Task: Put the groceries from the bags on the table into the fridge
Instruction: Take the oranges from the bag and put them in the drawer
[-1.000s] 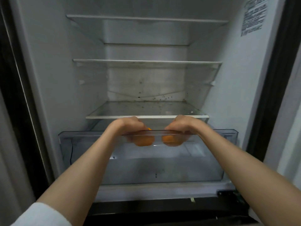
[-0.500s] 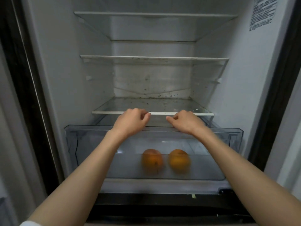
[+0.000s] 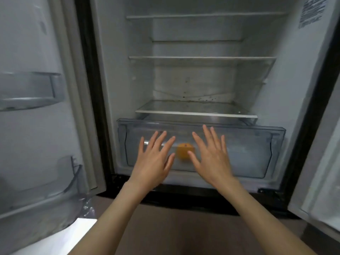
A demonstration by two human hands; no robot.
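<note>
Head view: open fridge, both hands up in front of the bottom drawer.
fridge [image 3: 117, 74]: both doors swung wide; three shelves, nothing on them that I can see.
left door [image 3: 33, 126]: clear bins on its inner side, close beside the left forearm.
right door [image 3: 320, 181]: edge just beside the right forearm.
drawer [image 3: 257, 150]: clear plastic, pulled partly out below the lowest shelf; top rim clear of the shelf edge, open gap above it.
left hand [image 3: 153, 162]: fingers straight and spread, holding nothing; flat against or just in front of the drawer face, contact not clear.
right hand [image 3: 213, 159]: same, fingers spread wide, nothing held; contact with the drawer front not clear.
orange [image 3: 184, 150]: inside the drawer, seen through the front wall in the gap between the two hands. Any second fruit would be hidden behind a hand.
</note>
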